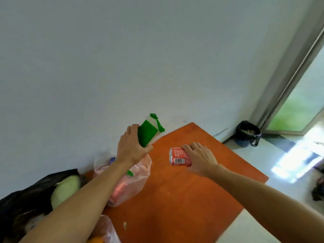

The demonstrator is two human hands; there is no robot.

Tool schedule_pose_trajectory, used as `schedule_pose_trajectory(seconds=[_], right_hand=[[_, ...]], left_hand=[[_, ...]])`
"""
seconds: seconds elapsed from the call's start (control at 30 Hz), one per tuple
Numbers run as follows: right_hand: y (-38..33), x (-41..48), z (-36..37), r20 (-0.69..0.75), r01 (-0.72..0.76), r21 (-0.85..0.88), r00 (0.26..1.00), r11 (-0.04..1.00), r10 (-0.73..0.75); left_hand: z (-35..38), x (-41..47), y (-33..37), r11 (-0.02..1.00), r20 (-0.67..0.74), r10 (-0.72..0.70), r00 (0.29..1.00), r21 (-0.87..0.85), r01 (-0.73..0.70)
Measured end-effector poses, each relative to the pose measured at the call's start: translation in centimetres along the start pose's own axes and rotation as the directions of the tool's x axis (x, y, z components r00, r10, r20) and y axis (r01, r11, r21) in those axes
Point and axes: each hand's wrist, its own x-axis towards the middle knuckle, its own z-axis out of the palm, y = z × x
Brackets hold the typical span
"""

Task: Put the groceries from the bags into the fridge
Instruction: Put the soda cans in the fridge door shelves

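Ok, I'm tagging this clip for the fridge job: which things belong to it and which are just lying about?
Job: green packet gripped by left hand; red can lying on the table, held by right hand; pink bag; black bag holding a cabbage.
Lying about: lined bin in the corner; glass door.

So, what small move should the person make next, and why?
Probably lift the red can off the orange table: the right hand grips it where it seems to lie, and the left hand holds the green packet, so both hands are loaded. No fridge is in view.
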Motion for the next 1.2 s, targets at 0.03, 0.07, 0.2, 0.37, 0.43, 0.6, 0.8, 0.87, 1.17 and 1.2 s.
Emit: schedule_pose_trajectory(seconds=[0.03, 0.07, 0.2, 0.37, 0.43, 0.6, 0.8, 0.87, 1.17, 1.2], right_hand=[[1.4, -2.1, -0.6, -0.007, -0.038, -0.018, 0.999, 0.999, 0.038], [2.7, -4.2, -1.3, -0.012, -0.078, -0.035, 0.997, 0.996, 0.077], [8.9, -13.3, -4.0, -0.036, -0.282, -0.050, 0.959, 0.958, 0.280], [16.2, -26.4, -7.6, -0.084, -0.535, 0.003, 0.841, 0.845, 0.534], [19.1, -32.5, -8.5, -0.080, -0.621, 0.013, 0.780, 0.784, 0.620], [26.1, -48.6, -9.9, -0.042, -0.782, 0.059, 0.619, 0.620, 0.784], [33.2, -64.4, -11.3, -0.052, -0.897, 0.027, 0.440, 0.442, 0.896], [35.7, -68.1, -11.4, -0.069, -0.921, 0.030, 0.385, 0.388, 0.920], [48.8, -78.1, -9.3, -0.105, -0.974, 0.019, 0.222, 0.225, 0.969], [50.8, -78.7, -9.2, -0.111, -0.980, 0.016, 0.196, 0.199, 0.974]], left_hand=[[0.7, -0.3, 1.8, 0.999, 0.029, 0.039, 0.999, -0.001, -0.039], [1.5, -0.5, 3.7, 0.996, 0.055, 0.084, 0.995, 0.000, -0.084], [5.1, -2.0, 12.3, 0.957, 0.121, 0.289, 0.949, -0.038, -0.287], [10.4, -5.5, 25.0, 0.870, 0.153, 0.492, 0.857, -0.111, -0.480], [12.7, -7.8, 30.7, 0.833, 0.158, 0.550, 0.820, -0.174, -0.525], [19.5, -15.2, 45.2, 0.781, 0.223, 0.602, 0.767, -0.362, -0.508], [25.2, -24.4, 60.0, 0.756, 0.301, 0.613, 0.730, -0.493, -0.431], [27.1, -26.1, 64.1, 0.745, 0.311, 0.641, 0.702, -0.469, -0.473], [39.2, -28.0, 81.3, 0.598, 0.288, 0.785, 0.548, -0.582, -0.550], [40.7, -27.8, 83.3, 0.579, 0.280, 0.798, 0.534, -0.601, -0.550]])
